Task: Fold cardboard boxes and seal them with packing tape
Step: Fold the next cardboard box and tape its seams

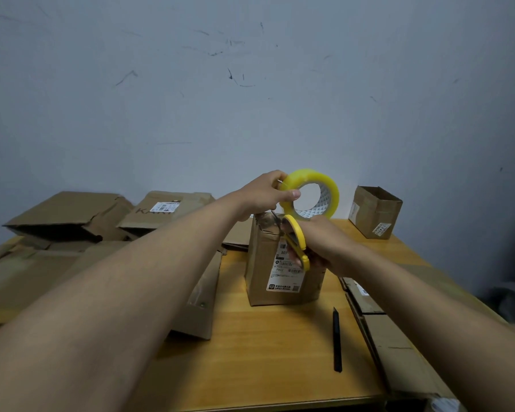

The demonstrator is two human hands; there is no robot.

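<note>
Head view: a yellowish roll of clear packing tape is held raised above the upright brown cardboard box with a white shipping label, pinched at its near rim by the left hand, thumb on the roll's edge. Yellow-handled scissors are gripped by the right hand, fingers curled round the handles, blades pointed at the box's top corner. Blade tips are hard to make out; the right fingers are partly hidden. Both forearms are stretched forward over the wooden table. A black pen lies near the box.
</note>
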